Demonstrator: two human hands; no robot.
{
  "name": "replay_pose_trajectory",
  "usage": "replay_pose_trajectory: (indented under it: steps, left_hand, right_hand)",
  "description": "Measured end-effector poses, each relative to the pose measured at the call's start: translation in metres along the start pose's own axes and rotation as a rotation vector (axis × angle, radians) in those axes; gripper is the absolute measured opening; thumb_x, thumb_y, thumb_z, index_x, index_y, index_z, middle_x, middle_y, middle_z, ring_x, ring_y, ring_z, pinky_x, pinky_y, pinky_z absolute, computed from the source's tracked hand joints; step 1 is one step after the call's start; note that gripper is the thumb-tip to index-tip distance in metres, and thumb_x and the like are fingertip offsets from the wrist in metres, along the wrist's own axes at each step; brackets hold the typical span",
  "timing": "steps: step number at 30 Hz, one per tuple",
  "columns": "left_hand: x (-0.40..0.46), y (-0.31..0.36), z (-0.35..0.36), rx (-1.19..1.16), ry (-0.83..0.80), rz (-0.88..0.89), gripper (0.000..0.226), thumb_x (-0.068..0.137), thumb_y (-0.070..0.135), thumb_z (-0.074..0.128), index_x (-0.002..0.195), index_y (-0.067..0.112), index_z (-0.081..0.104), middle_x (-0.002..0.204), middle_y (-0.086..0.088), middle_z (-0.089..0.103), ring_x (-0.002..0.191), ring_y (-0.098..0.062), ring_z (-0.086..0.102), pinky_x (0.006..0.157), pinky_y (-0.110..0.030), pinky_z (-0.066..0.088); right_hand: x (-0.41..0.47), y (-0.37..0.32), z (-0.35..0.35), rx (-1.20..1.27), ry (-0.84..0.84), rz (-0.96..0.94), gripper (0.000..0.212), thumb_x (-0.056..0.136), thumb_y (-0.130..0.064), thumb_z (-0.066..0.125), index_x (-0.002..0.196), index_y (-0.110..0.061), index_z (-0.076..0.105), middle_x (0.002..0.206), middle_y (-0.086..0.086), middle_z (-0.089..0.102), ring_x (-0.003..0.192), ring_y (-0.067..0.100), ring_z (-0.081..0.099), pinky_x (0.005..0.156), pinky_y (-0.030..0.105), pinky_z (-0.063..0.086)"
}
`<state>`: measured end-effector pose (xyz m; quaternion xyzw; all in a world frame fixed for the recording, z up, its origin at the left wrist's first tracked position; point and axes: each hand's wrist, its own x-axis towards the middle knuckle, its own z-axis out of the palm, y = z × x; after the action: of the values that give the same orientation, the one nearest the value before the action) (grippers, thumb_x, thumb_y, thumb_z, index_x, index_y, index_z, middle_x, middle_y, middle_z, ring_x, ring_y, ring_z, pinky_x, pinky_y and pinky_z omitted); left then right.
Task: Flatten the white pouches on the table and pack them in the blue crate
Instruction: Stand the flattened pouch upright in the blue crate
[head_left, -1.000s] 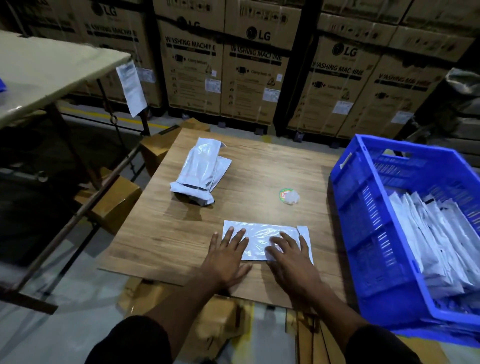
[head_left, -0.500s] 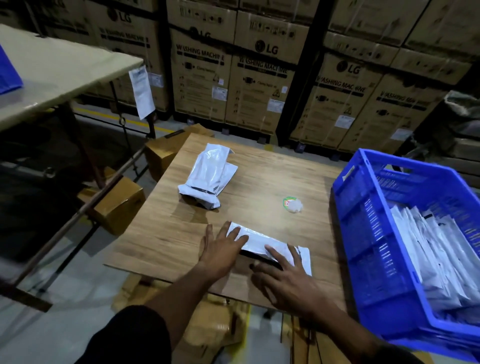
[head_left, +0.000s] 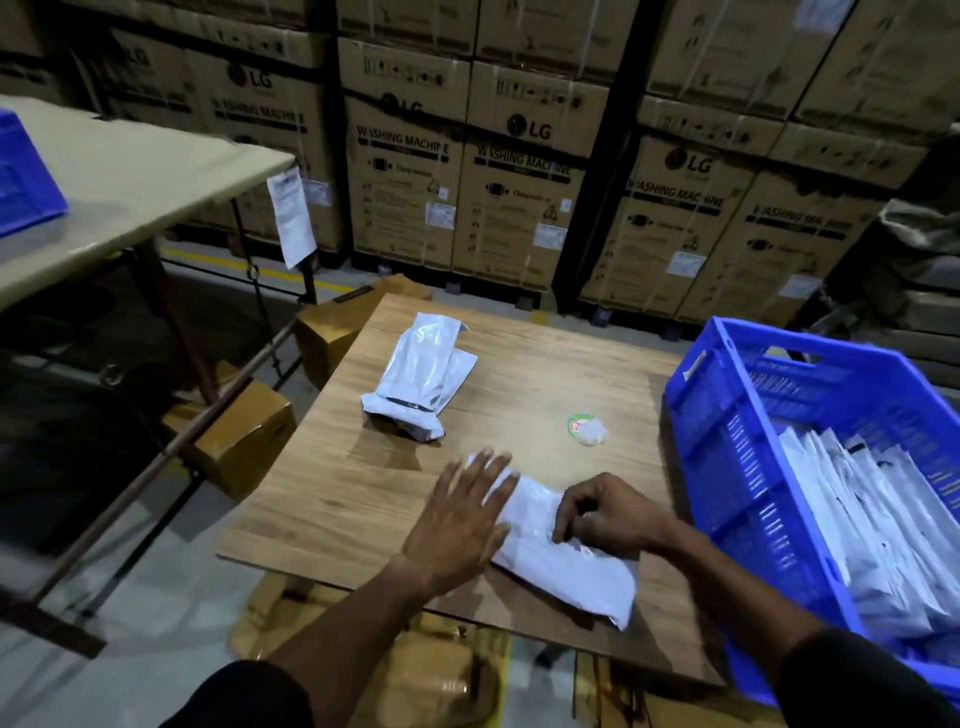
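A white pouch (head_left: 563, 564) lies slanted near the front edge of the wooden table (head_left: 545, 374). My left hand (head_left: 462, 519) rests flat on its left end with fingers straight. My right hand (head_left: 602, 512) has its fingers curled down onto the pouch's middle. A small pile of white pouches (head_left: 423, 376) lies at the table's far left. The blue crate (head_left: 727, 415) stands at the right, with several flat white pouches (head_left: 878, 535) standing in it.
A small round wrapper with a green rim (head_left: 586, 430) lies mid-table. Brown cartons (head_left: 244, 441) sit on the floor to the left, under a beige table (head_left: 130, 176) carrying another blue crate (head_left: 26, 182). Stacked washing-machine boxes (head_left: 519, 197) fill the back.
The pouch was lifted off the table, turned and laid down slanted toward the front right. My right hand went from flat on it to curled fingers; the left hand stayed flat.
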<state>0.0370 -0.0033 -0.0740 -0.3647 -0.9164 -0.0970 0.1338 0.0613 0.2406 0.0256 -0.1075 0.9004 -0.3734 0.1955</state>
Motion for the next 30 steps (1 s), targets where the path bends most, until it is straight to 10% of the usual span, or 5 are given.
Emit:
replay_pose_trajectory:
  steps: [4,7,13,20,30]
  left_hand:
    - [-0.007,0.006,0.024,-0.059,-0.36,-0.114,0.072,0.096,0.062,0.023,0.156,0.024,0.033,0.168,-0.005,0.021,0.154,-0.026,0.016,0.11,-0.062,0.037]
    - [-0.006,0.015,0.029,-0.114,-0.535,-0.235,0.09,0.083,0.069,-0.006,0.163,0.03,0.007,0.168,0.001,-0.014,0.156,-0.023,-0.012,0.121,-0.062,0.003]
    - [0.012,0.027,0.029,0.013,-0.342,-0.113,0.053,0.097,0.04,0.034,0.12,0.012,0.073,0.134,-0.009,0.066,0.13,-0.026,0.058,0.11,-0.049,0.031]
    - [0.019,0.029,0.048,-0.065,-0.411,-0.088,0.054,0.094,0.037,0.034,0.123,0.015,0.073,0.132,-0.003,0.068,0.125,-0.023,0.063,0.098,-0.042,0.055]
    - [0.003,0.031,0.065,-0.058,-0.206,-0.182,0.053,0.099,0.043,0.036,0.143,0.024,0.058,0.153,0.006,0.049,0.142,-0.031,0.045,0.113,-0.046,0.027]
  right_hand:
    - [0.016,0.02,-0.01,-0.224,-0.068,0.161,0.033,0.065,-0.016,0.053,0.078,-0.037,0.075,0.092,-0.005,0.077,0.09,0.014,0.069,0.079,0.031,0.054]
    - [0.019,0.027,0.018,-0.53,0.257,0.242,0.032,0.082,-0.023,0.051,0.106,-0.031,0.07,0.115,-0.005,0.071,0.111,0.023,0.062,0.09,0.037,0.049]
    - [0.017,0.06,0.115,-0.592,0.332,0.103,0.049,0.091,-0.037,0.043,0.13,-0.011,0.056,0.135,0.012,0.06,0.12,0.032,0.059,0.095,0.048,0.052]
    - [0.009,0.063,0.118,-0.7,0.315,0.11,0.06,0.082,-0.034,0.041,0.135,-0.01,0.055,0.138,0.006,0.059,0.124,0.024,0.059,0.107,0.044,0.037]
    - [0.011,0.063,0.137,-0.674,0.297,0.158,0.061,0.095,-0.035,0.035,0.152,-0.012,0.038,0.157,-0.002,0.04,0.145,0.023,0.037,0.112,0.053,0.017]
